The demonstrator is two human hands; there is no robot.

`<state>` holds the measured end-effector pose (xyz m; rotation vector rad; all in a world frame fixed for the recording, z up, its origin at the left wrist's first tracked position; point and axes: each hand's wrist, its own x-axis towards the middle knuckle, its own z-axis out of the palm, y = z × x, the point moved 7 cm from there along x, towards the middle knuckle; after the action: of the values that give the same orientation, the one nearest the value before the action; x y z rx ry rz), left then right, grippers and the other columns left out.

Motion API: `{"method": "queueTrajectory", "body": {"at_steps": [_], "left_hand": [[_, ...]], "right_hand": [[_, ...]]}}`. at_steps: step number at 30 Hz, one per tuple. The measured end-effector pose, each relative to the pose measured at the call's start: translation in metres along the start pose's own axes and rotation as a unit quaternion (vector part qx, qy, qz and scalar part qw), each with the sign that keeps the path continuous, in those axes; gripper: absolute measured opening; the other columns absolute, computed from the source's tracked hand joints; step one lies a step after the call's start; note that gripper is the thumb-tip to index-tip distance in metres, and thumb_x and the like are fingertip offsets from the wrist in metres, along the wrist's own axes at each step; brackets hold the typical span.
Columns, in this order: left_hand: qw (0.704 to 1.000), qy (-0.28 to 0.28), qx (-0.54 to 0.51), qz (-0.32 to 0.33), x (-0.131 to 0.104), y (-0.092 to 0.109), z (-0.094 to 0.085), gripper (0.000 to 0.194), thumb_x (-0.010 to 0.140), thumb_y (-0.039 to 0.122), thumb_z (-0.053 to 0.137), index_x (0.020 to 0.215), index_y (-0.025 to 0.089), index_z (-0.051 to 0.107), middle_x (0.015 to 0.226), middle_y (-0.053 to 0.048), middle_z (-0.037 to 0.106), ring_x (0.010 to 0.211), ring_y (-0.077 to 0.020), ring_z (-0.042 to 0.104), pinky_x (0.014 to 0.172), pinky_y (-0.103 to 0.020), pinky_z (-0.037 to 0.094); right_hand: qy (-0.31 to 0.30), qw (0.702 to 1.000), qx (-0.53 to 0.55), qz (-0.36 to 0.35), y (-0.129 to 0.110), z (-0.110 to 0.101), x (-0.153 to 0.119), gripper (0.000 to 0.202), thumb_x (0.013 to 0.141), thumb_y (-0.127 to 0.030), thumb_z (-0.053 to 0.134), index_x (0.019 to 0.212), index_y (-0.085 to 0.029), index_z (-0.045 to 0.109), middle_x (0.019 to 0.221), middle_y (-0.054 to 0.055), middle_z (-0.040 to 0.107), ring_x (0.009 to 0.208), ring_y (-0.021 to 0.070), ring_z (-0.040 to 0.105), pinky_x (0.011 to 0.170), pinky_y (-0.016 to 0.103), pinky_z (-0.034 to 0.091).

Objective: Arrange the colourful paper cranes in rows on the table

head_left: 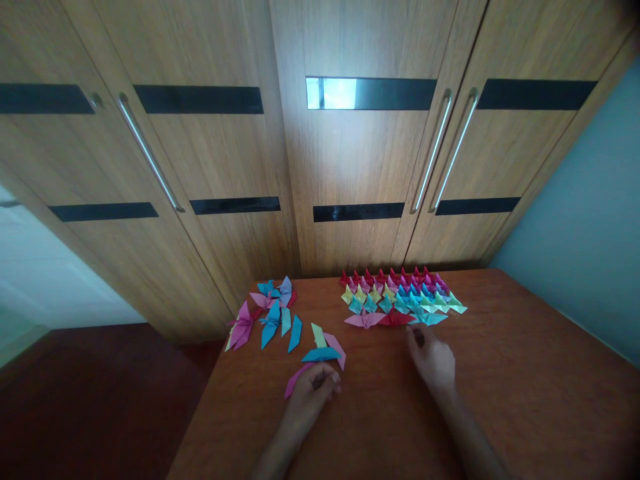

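My left hand (313, 392) rests low over the table, its fingers curled in and nothing visible in them. Beside it lie a magenta folded paper piece (296, 381), partly under the hand, and a blue folded paper piece (321, 355) on top of pink (336, 348) and yellow-green (318, 335) ones. My right hand (434, 360) is closed in a pinch at the front row of origami cranes. Its fingertips are by a red paper crane (397, 317) and a light-blue paper crane (429, 318); whether they grip either is too small to tell. A pink paper crane (365, 321) sits left of the red one.
Several rows of colourful paper cranes (400, 293) stand at the back of the brown table (520, 387). A loose pile of cranes and folded pieces (271, 323) lies at its left edge. Wooden wardrobe doors (350, 160) rise behind; a pale wall (580, 240) is at right.
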<state>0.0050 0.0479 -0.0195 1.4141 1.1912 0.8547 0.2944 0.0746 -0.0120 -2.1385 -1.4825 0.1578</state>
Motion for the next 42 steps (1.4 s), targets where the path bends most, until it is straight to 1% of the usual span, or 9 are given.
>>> {"method": "queueTrajectory", "body": {"at_steps": [3, 6, 10, 12, 15, 24, 31, 35, 42], "left_hand": [[0.997, 0.035, 0.056, 0.033, 0.008, 0.004, -0.029, 0.030, 0.083, 0.044, 0.049, 0.078, 0.017, 0.060, 0.073, -0.002, 0.064, 0.067, -0.0162, 0.057, 0.061, -0.024, 0.043], [0.976, 0.131, 0.167, 0.053, 0.016, 0.013, -0.080, 0.030, 0.084, 0.043, 0.047, 0.093, 0.019, 0.062, 0.088, -0.004, 0.067, 0.080, -0.0193, 0.061, 0.071, -0.027, 0.045], [0.888, 0.255, 0.381, 0.038, 0.020, 0.031, -0.140, 0.035, 0.086, 0.040, 0.046, 0.114, 0.021, 0.056, 0.090, -0.004, 0.068, 0.078, -0.0199, 0.063, 0.070, -0.028, 0.045], [0.847, 0.273, 0.455, 0.023, 0.024, 0.037, -0.154, 0.038, 0.087, 0.039, 0.045, 0.120, 0.021, 0.050, 0.093, -0.005, 0.068, 0.083, -0.0214, 0.063, 0.071, -0.028, 0.044], [0.820, 0.251, 0.514, -0.022, 0.034, 0.034, -0.160, 0.041, 0.088, 0.040, 0.044, 0.123, 0.018, 0.046, 0.092, -0.007, 0.069, 0.086, -0.0249, 0.064, 0.069, -0.029, 0.044], [0.821, 0.209, 0.531, -0.014, 0.047, 0.021, -0.155, 0.031, 0.088, 0.039, 0.043, 0.104, 0.017, 0.059, 0.095, -0.009, 0.071, 0.089, -0.0230, 0.065, 0.077, -0.029, 0.045], [0.860, 0.215, 0.461, 0.036, 0.032, 0.042, -0.144, 0.033, 0.086, 0.041, 0.044, 0.103, 0.018, 0.061, 0.094, -0.007, 0.070, 0.084, -0.0218, 0.065, 0.072, -0.029, 0.047], [0.887, 0.178, 0.415, 0.098, 0.021, 0.054, -0.113, 0.033, 0.085, 0.041, 0.047, 0.105, 0.019, 0.061, 0.096, -0.007, 0.069, 0.079, -0.0213, 0.065, 0.072, -0.031, 0.049], [0.912, 0.012, 0.367, 0.183, -0.005, 0.073, -0.019, 0.025, 0.089, 0.028, 0.044, 0.110, 0.023, 0.058, 0.107, -0.007, 0.064, 0.096, -0.0208, 0.061, 0.085, -0.033, 0.047]], "right_hand": [[-0.038, 0.995, 0.070, -0.064, -0.028, 0.021, -0.019, 0.026, 0.089, -0.040, 0.040, 0.086, -0.023, 0.060, 0.077, 0.002, 0.069, 0.066, 0.0158, 0.064, 0.053, 0.022, 0.033], [-0.072, 0.989, 0.084, -0.100, -0.041, 0.038, -0.032, 0.022, 0.087, -0.035, 0.042, 0.077, -0.024, 0.058, 0.070, 0.000, 0.066, 0.063, 0.0150, 0.062, 0.054, 0.022, 0.034], [-0.082, 0.985, 0.086, -0.121, -0.043, 0.044, -0.036, 0.021, 0.086, -0.033, 0.043, 0.073, -0.023, 0.056, 0.068, -0.001, 0.065, 0.062, 0.0147, 0.060, 0.056, 0.023, 0.035], [-0.086, 0.984, 0.095, -0.126, -0.043, 0.044, -0.036, 0.022, 0.087, -0.033, 0.042, 0.074, -0.023, 0.057, 0.068, -0.001, 0.064, 0.061, 0.0144, 0.060, 0.057, 0.023, 0.035], [-0.090, 0.982, 0.097, -0.133, -0.044, 0.043, -0.035, 0.022, 0.087, -0.033, 0.042, 0.073, -0.023, 0.056, 0.067, -0.001, 0.063, 0.062, 0.0144, 0.059, 0.057, 0.023, 0.034], [-0.088, 0.981, 0.105, -0.140, -0.048, 0.039, -0.038, 0.022, 0.087, -0.032, 0.042, 0.071, -0.023, 0.054, 0.066, -0.001, 0.061, 0.062, 0.0142, 0.057, 0.058, 0.023, 0.034], [-0.090, 0.979, 0.130, -0.132, -0.046, 0.042, -0.036, 0.022, 0.086, -0.033, 0.043, 0.071, -0.023, 0.055, 0.066, -0.001, 0.061, 0.062, 0.0152, 0.057, 0.058, 0.024, 0.035], [-0.104, 0.964, 0.211, -0.127, -0.055, 0.034, -0.037, 0.025, 0.087, -0.037, 0.044, 0.075, -0.021, 0.058, 0.068, 0.001, 0.063, 0.063, 0.0162, 0.058, 0.061, 0.026, 0.040], [-0.188, 0.888, 0.403, -0.118, -0.099, 0.022, -0.058, 0.031, 0.086, -0.044, 0.049, 0.102, -0.020, 0.060, 0.090, 0.004, 0.067, 0.076, 0.0170, 0.064, 0.066, 0.026, 0.049]]}}
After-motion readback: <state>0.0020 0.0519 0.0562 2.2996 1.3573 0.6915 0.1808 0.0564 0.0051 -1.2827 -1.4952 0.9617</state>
